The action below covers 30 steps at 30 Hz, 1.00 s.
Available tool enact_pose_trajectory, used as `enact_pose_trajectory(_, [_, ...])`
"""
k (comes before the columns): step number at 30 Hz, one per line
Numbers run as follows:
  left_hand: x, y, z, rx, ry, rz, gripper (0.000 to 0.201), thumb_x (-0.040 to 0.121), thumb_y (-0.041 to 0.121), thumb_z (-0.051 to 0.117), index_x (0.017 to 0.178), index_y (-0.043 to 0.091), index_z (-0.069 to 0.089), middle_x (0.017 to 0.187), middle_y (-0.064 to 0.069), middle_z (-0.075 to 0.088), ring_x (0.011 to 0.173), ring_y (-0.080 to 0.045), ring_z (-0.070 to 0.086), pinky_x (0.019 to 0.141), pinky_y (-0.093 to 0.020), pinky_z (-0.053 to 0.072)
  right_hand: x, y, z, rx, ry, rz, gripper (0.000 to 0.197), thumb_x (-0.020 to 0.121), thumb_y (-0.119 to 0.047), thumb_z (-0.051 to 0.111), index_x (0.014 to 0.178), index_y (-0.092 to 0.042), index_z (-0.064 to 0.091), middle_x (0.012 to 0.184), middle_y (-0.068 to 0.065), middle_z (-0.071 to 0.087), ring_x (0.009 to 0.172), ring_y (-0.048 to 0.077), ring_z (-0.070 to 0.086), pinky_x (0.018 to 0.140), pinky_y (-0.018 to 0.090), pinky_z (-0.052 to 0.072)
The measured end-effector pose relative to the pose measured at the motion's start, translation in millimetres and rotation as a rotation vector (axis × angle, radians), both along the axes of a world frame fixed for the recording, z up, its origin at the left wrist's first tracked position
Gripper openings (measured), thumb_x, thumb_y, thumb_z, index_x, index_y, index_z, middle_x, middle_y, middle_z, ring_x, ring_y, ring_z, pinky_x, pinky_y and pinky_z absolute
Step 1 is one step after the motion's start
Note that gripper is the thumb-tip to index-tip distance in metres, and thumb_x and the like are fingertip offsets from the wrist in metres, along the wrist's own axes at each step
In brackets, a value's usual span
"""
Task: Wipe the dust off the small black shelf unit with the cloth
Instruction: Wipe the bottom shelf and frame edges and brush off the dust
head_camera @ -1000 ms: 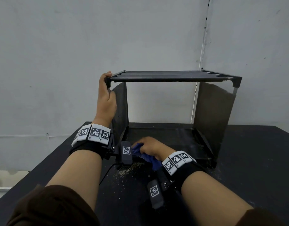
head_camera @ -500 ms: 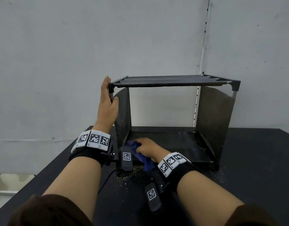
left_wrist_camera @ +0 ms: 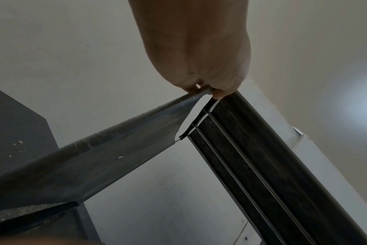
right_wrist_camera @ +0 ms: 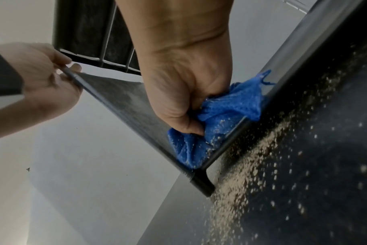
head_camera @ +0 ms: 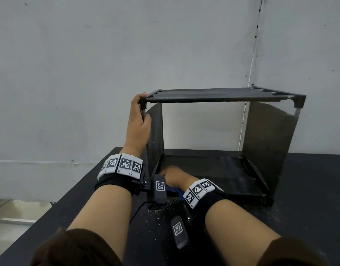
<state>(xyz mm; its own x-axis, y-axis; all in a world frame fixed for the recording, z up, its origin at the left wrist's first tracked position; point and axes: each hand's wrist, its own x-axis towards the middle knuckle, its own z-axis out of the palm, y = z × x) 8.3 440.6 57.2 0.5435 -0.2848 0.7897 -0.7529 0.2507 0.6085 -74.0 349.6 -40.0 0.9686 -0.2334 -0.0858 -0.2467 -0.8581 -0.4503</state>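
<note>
Left hand (head_camera: 137, 121) raised, fingers curled round front left post of black shelf unit (head_camera: 223, 96), just under top corner. Right hand (head_camera: 175, 176) low, fist bunched round blue cloth (right_wrist_camera: 226, 119), cloth pressed into front left corner of bottom shelf where side panel meets front rail. Shelf unit stands upright on black table (head_camera: 309, 179), near grey wall (head_camera: 88, 73). Sandy dust (right_wrist_camera: 251, 165) strewn on table along front rail; grains cling to cloth. Both wrists carry bands with square markers.
</note>
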Motion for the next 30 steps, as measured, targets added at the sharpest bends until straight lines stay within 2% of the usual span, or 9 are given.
enact_pose_trajectory(3, [-3.6, -2.5, -0.1, -0.027, 0.026, 0.019, 0.061, 0.083, -0.011, 0.035, 0.136, 0.017, 0.037, 0.135, 0.010, 0.046, 0.082, 0.003, 0.048, 0.089, -0.016, 0.040, -12.0, -8.7, 6.4, 0.049, 0.022, -0.017, 0.034, 0.089, -0.001, 0.048, 0.065, -0.016, 0.067, 0.041, -0.019, 0.059, 0.047, -0.001, 0.054, 0.046, 0.007, 0.038])
enact_pose_trajectory(4, [-5.8, -3.2, 0.1, -0.039, 0.035, 0.042, 0.062, 0.082, -0.012, 0.034, 0.137, 0.017, 0.036, 0.136, 0.009, 0.045, 0.092, 0.008, 0.051, 0.092, -0.012, 0.039, -16.5, -11.3, 8.8, 0.058, 0.015, -0.013, 0.030, 0.087, 0.000, 0.048, 0.080, -0.010, 0.075, 0.053, -0.020, 0.067, 0.055, -0.002, 0.059, 0.050, 0.006, 0.041])
enact_pose_trajectory(6, [-12.3, -6.1, -0.3, -0.065, 0.045, 0.116, 0.065, 0.082, -0.010, 0.035, 0.141, 0.017, 0.034, 0.141, 0.006, 0.043, 0.113, 0.010, 0.048, 0.099, -0.010, 0.038, -24.0, -16.8, 10.8, 0.097, -0.056, -0.059, 0.036, 0.082, 0.006, 0.045, 0.098, -0.005, 0.076, 0.085, 0.001, 0.077, 0.063, 0.004, 0.062, 0.057, 0.008, 0.045])
enact_pose_trajectory(8, [-20.7, -10.4, -1.0, -0.090, 0.014, 0.214, 0.069, 0.081, -0.008, 0.037, 0.145, 0.016, 0.030, 0.148, 0.002, 0.036, 0.130, -0.002, 0.042, 0.110, -0.021, 0.036, -30.8, -22.3, 14.9, 0.205, -0.155, -0.135, 0.041, 0.079, 0.012, 0.042, 0.097, -0.002, 0.076, 0.087, 0.012, 0.075, 0.058, 0.001, 0.062, 0.063, 0.010, 0.054])
enact_pose_trajectory(11, [-36.5, -20.1, -0.4, -0.094, -0.120, 0.427, 0.068, 0.081, -0.004, 0.038, 0.145, 0.015, 0.030, 0.154, -0.001, 0.028, 0.145, -0.016, 0.025, 0.117, -0.037, 0.030, -43.8, -35.4, 23.2, 0.255, -0.277, -0.254, 0.044, 0.079, 0.014, 0.044, 0.096, -0.009, 0.077, 0.105, 0.012, 0.074, 0.095, 0.022, 0.069, 0.093, 0.032, 0.055])
enact_pose_trajectory(16, [-71.1, -48.2, 7.1, -0.061, -0.206, 0.634, 0.061, 0.079, 0.002, 0.040, 0.137, 0.020, 0.042, 0.153, 0.002, 0.030, 0.147, -0.019, 0.020, 0.122, -0.043, 0.015, -88.4, -50.6, 46.6, 0.287, -0.554, -0.389, 0.039, 0.084, 0.008, 0.045, 0.097, -0.011, 0.076, 0.108, 0.008, 0.070, 0.102, 0.025, 0.063, 0.083, 0.019, 0.044])
enact_pose_trajectory(23, [-120.7, -102.2, 16.8, -0.096, -0.244, 0.423, 0.047, 0.083, 0.001, 0.044, 0.128, 0.015, 0.053, 0.143, -0.003, 0.043, 0.141, -0.021, 0.031, 0.117, -0.046, 0.026, -154.9, -81.0, 85.8, 0.206, -1.049, -0.595, 0.034, 0.076, 0.005, 0.045, 0.068, -0.012, 0.073, 0.081, 0.000, 0.073, 0.077, 0.014, 0.061, 0.070, 0.023, 0.049])
enact_pose_trajectory(28, [-156.1, -130.4, 18.6, -0.112, -0.274, 0.362, 0.039, 0.081, 0.002, 0.047, 0.115, 0.015, 0.060, 0.125, -0.005, 0.052, 0.122, -0.019, 0.047, 0.107, -0.025, 0.037, -194.5, -111.6, 106.6, 0.021, -1.264, -0.697, 0.031, 0.080, 0.003, 0.046, 0.068, -0.013, 0.070, 0.085, 0.004, 0.070, 0.078, 0.016, 0.060, 0.070, 0.025, 0.051])
enact_pose_trajectory(30, [-167.4, -139.2, 16.8, -0.110, -0.264, 0.351, 0.035, 0.079, 0.002, 0.047, 0.107, 0.016, 0.063, 0.116, -0.005, 0.054, 0.110, -0.019, 0.050, 0.097, -0.017, 0.036, -208.0, -121.0, 110.7, -0.015, -1.309, -0.735, 0.030, 0.081, 0.003, 0.047, 0.069, -0.012, 0.071, 0.090, 0.004, 0.065, 0.075, 0.011, 0.055, 0.062, 0.006, 0.043])
